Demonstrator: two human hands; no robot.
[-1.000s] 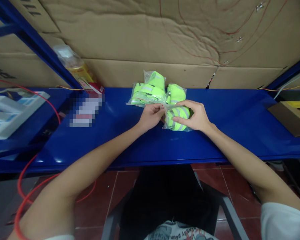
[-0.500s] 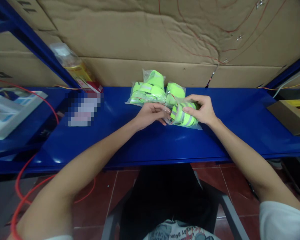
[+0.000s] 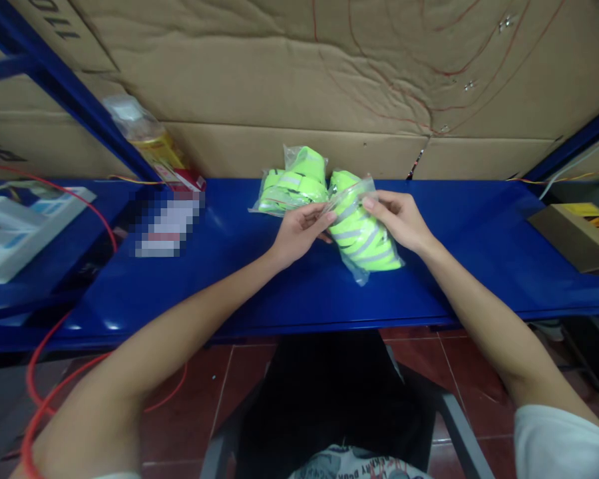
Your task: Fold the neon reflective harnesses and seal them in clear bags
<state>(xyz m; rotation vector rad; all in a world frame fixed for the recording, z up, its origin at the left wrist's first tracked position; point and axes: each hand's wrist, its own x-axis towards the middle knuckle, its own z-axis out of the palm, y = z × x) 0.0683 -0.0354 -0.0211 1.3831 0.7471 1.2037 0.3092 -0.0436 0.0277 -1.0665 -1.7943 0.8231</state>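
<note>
A clear plastic bag (image 3: 364, 241) holds a folded neon-yellow strap with grey reflective stripes. My left hand (image 3: 302, 229) pinches the bag's upper left edge between thumb and fingers. On the upper right edge, my right hand (image 3: 394, 216) is closed with thumb and fingertips. The bag hangs tilted over the blue tabletop, its lower end toward me. Behind my left hand lie more bagged neon-yellow straps (image 3: 292, 186) in a small pile. Another neon-yellow piece (image 3: 343, 178) shows just behind the held bag, which partly hides it.
A bottle with a yellow label (image 3: 152, 143) stands at the back left by the blue frame post. An open cardboard box (image 3: 569, 236) sits at the right. Cardboard (image 3: 229, 80) lines the back. A red hose (image 3: 34, 399) loops at the left. The blue table (image 3: 259, 299) ends near my lap.
The held bag has swung from lying sideways to a more upright tilt, showing its full length. Both hands now grip its upper edge. The pile behind stays put.
</note>
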